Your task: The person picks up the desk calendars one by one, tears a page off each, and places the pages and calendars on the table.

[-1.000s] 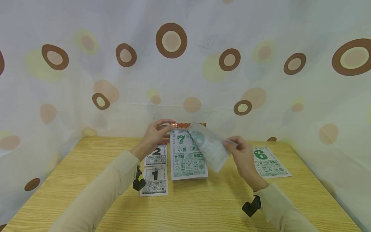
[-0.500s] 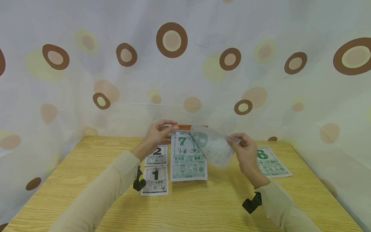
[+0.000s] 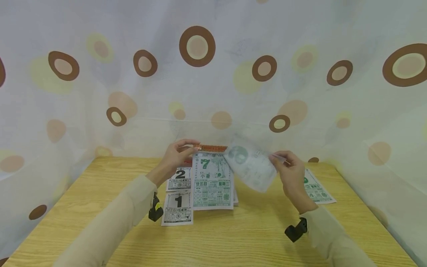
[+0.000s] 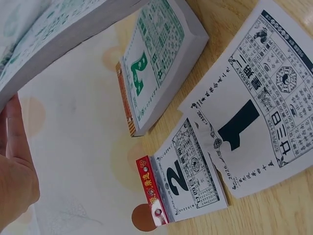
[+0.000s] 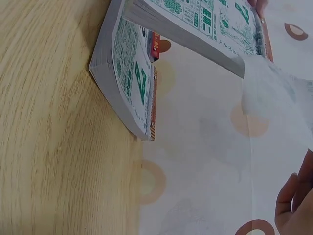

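My left hand grips the orange top strip of a thick tear-off calendar by its left end, holding the block raised and tilted. A green 7 shows on its front page. Off its upper right corner hangs a thin, translucent sheet, seen from the back, its free edge pinched between thumb and fingers of my right hand. In the right wrist view the sheet still meets the block at its top corner. How much remains joined is hard to tell.
A second green-printed calendar block lies under the raised one. Left of it are a small calendar with a red strip and a 2, and a loose sheet marked 1. Another loose green sheet lies right, partly behind my right hand.
My right hand has moved right and slightly up with the sheet, which has pulled farther off the calendar and uncovered more of its page. The calendar has shifted slightly left.
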{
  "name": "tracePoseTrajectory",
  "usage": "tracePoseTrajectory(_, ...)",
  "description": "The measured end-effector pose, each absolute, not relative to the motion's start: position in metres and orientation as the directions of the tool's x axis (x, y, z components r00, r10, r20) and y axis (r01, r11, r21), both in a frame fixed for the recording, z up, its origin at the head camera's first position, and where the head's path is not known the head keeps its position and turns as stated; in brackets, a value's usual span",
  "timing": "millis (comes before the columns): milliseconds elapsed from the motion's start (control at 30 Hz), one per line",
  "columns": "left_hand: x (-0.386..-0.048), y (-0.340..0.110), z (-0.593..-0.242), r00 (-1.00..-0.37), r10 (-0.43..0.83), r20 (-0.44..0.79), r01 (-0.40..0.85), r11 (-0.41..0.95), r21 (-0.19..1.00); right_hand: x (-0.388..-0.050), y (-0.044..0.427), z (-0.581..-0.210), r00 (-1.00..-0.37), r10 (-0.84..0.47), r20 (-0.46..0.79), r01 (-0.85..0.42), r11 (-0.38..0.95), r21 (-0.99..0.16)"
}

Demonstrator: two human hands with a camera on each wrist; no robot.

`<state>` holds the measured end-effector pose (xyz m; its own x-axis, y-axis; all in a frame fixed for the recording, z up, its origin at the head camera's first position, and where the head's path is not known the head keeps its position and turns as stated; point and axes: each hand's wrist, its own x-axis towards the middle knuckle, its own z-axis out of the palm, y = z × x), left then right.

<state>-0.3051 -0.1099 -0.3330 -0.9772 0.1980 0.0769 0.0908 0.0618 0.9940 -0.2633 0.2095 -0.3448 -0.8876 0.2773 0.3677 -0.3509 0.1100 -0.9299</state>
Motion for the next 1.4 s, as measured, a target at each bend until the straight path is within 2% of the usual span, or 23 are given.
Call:
tracePoseTrajectory(267, -0.305, -0.111, -0.333, -0.968, 0.238, 0.079, 0.100, 0.077, 0.992, -0.267, 0.211, -0.344, -0.865, 0.331, 0.377, -0.377, 0.067, -0.924)
tracePoseTrajectory(500, -0.305, -0.115, -0.335, -0.973, 0.220, 0.073, 0.094, 0.088, 0.992, -0.273, 0.222, -0.346, -0.821, 0.385, 0.421, -0.412, 0.109, -0.904)
tracePoseTrajectory(733, -0.305, -0.119, -0.337, -0.969, 0.239, 0.069, 0.089, 0.077, 0.993, -0.274, 0.227, -0.346, -0.844, 0.353, 0.404, -0.414, 0.051, -0.909)
tracePoseTrajectory(1067, -0.306, -0.119, -0.338, -0.959, 0.276, 0.060, 0.078, 0.056, 0.995, -0.278, 0.231, -0.344, -0.828, 0.341, 0.444, -0.407, 0.180, -0.896)
tracePoseTrajectory(1400, -0.304, -0.118, -0.338, -0.952, 0.302, 0.042, 0.064, 0.063, 0.996, -0.282, 0.237, -0.337, -0.869, 0.272, 0.413, -0.379, 0.172, -0.909)
